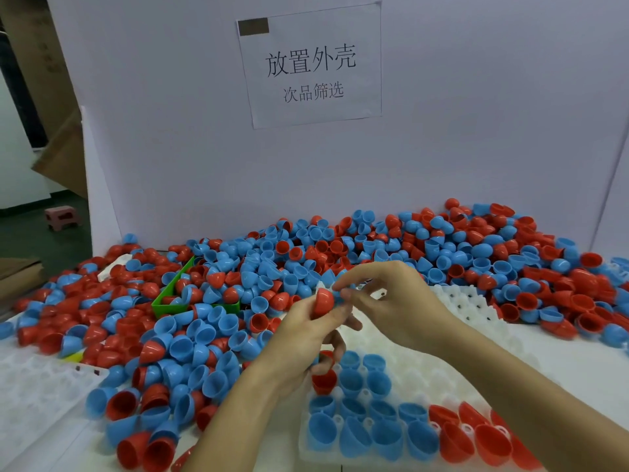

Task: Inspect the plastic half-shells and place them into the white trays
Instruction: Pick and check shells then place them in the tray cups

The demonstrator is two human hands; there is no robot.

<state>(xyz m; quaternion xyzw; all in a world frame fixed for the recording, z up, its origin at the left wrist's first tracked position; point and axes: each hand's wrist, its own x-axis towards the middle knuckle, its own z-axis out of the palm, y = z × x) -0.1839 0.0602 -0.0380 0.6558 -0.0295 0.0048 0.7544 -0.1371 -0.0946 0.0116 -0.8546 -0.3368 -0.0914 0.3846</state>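
Nearest, white tray [418,376] half filled; above it, left hand [306,332] gripping red half-shell [322,303], right hand [384,301] pinching blue half-shell [337,294]; may slip into pile.

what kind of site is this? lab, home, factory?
Likely a factory sorting or inspection bench. A huge loose pile of red and blue half-shells covers the table, white trays take them in rows, and a printed sign is taped to the white backboard.

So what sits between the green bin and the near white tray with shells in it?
In the head view, loose blue and red half-shells cover the stretch between the green bin and the white tray; the left hand also crosses above it.
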